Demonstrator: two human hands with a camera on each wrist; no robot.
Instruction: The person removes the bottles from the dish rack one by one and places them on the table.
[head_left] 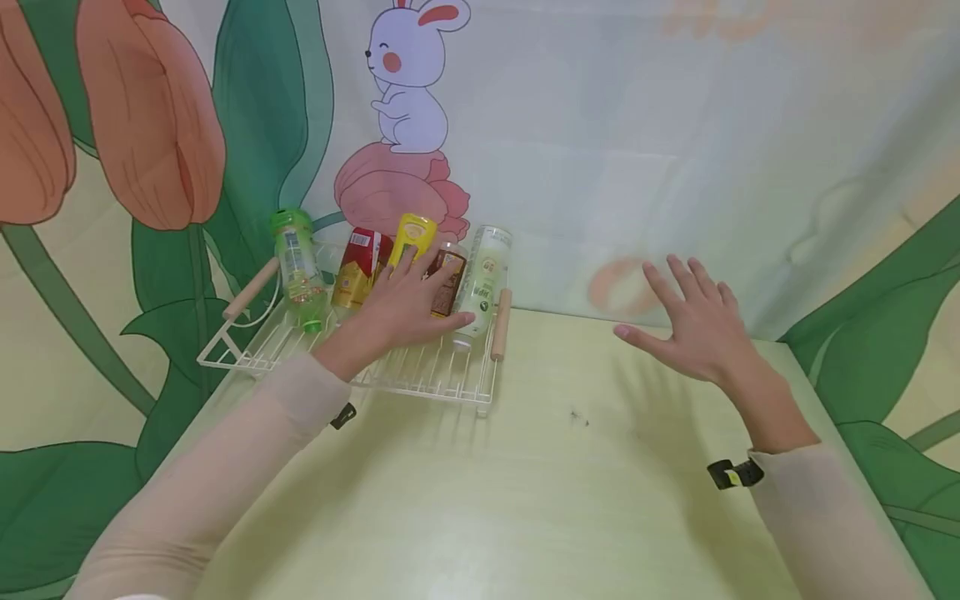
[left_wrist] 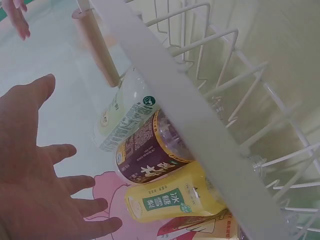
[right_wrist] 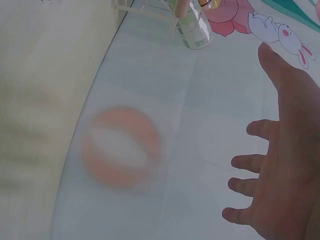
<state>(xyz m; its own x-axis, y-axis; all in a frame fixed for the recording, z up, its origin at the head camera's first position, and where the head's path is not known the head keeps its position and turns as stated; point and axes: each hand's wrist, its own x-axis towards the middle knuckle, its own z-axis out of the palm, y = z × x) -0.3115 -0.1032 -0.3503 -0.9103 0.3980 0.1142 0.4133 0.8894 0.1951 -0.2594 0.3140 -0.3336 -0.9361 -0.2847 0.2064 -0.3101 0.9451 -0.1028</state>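
Observation:
My left hand [head_left: 401, 306], fingers spread, hovers over a white wire rack [head_left: 420, 387] with wooden handles. In the left wrist view a gap shows between that hand and the bottles. Lying in the rack are a green-capped clear bottle [head_left: 300, 271], a red and gold bottle [head_left: 354, 279], a yellow bottle [left_wrist: 167, 196], a dark brown-labelled bottle [left_wrist: 147, 150] and a pale green-white bottle [head_left: 486, 271]. In the head view my left fingers overlap the yellow and brown ones. My right hand [head_left: 697, 329] is held spread above the table's right side, holding nothing.
The pale table [head_left: 525, 500] bears small dark marks [head_left: 579, 418] near its middle. Behind it hangs a cloth backdrop [head_left: 562, 150] printed with a rabbit and tulips. A wooden handle [head_left: 501, 325] stands up at the rack's right end. Both wrists wear black straps.

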